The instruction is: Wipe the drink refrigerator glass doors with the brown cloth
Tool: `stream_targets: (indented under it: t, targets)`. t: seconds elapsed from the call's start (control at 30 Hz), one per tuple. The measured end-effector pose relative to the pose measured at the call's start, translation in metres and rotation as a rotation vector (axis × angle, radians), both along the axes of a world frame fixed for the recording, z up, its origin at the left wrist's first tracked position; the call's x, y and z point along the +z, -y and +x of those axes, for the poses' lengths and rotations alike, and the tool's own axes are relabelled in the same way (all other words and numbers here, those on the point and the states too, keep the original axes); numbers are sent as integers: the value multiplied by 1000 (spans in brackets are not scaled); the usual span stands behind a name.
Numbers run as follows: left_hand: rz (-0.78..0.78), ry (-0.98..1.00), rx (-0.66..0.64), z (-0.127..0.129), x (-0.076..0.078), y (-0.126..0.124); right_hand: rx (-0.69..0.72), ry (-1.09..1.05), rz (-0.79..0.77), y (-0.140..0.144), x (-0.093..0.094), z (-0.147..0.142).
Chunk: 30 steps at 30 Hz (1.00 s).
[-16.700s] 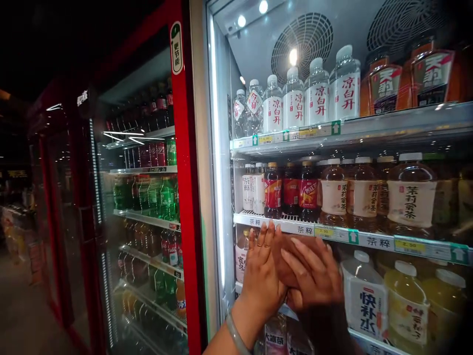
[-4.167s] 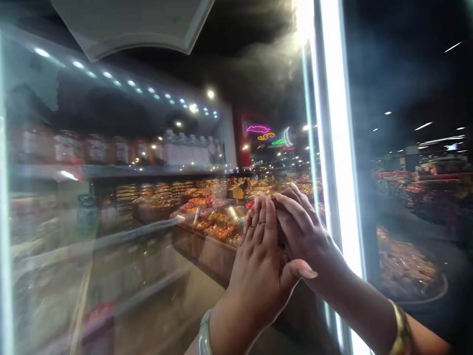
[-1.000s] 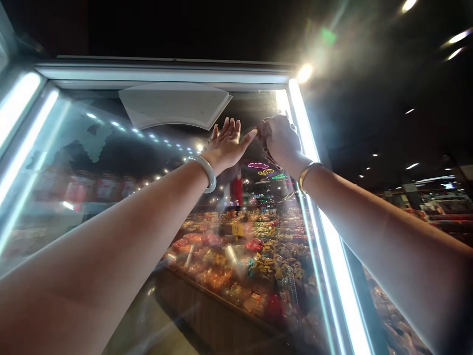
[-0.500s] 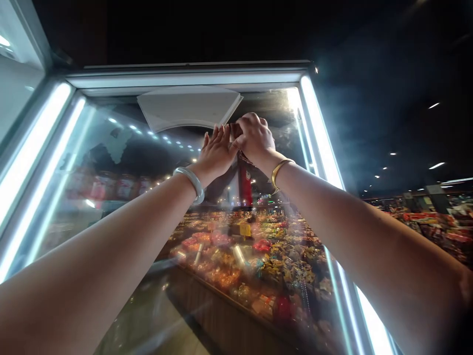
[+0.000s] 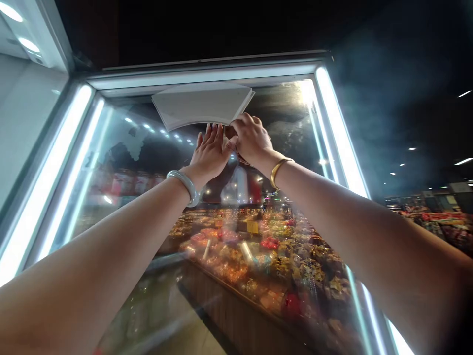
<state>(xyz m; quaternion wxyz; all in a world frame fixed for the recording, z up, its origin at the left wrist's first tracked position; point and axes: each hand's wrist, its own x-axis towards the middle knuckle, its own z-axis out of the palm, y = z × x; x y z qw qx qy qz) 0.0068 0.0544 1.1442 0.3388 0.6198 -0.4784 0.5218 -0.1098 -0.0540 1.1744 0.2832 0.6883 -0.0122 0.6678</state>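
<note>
A glass pane (image 5: 121, 217) in a lit frame stands before my raised arms. On its upper part sits a white fan-shaped panel (image 5: 201, 102) with a curved lower edge. My left hand (image 5: 210, 154), with a pale bangle (image 5: 185, 186) at the wrist, lies flat with fingers stretched upward just below that edge; it holds nothing. My right hand (image 5: 253, 138), wearing a gold bangle (image 5: 278, 172), has its fingers bent by the panel's lower right corner, thumb close to the left hand. What its fingertips grip, if anything, is hidden.
Bright light strips (image 5: 340, 128) run along both sides of the frame. In or through the glass appear heaps of colourful wrapped goods (image 5: 291, 256) on a wooden counter (image 5: 229, 305), with a yellow sign (image 5: 253, 227). More shelves of goods (image 5: 443, 217) stand far right.
The view has shifted, so the frame and panel sit further right. My left hand has moved slightly left, away from my right hand, its fingers straighter. The right hand stays by the panel's corner.
</note>
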Motion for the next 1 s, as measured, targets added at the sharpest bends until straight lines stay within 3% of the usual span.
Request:
stream_targets:
  t: [0.1, 0.2, 0.27, 0.37, 0.5, 0.57, 0.63, 0.77, 0.87, 1.0]
  targets:
    - [-35, -8, 33, 7, -4, -6, 3, -37, -64, -12, -23, 16]
    - [-60, -6, 37, 11, -11, -11, -19, -68, -160, -4, -53, 9]
    - [-70, -15, 34, 10, -16, -14, -35, -75, -183, 4, -61, 0]
    - [-99, -30, 46, 8, -17, -18, -11, 9, -77, 7, -45, 0]
    - [-130, -16, 76, 12, -12, -22, 49, 109, 36, -13, -16, 30]
    - [-136, -14, 89, 18, -11, -24, 50, 79, 1, -24, -19, 43]
    - [-133, -15, 93, 24, -12, -26, 42, 26, -47, -28, -34, 46]
    - [-102, -14, 113, 27, -18, -29, 21, -48, -111, -18, -60, 29]
    - [-92, -18, 136, 24, -19, -30, 27, -10, -78, -13, -49, 22]
    - [-105, -29, 136, 28, -14, -34, 49, 48, -5, -30, -22, 43]
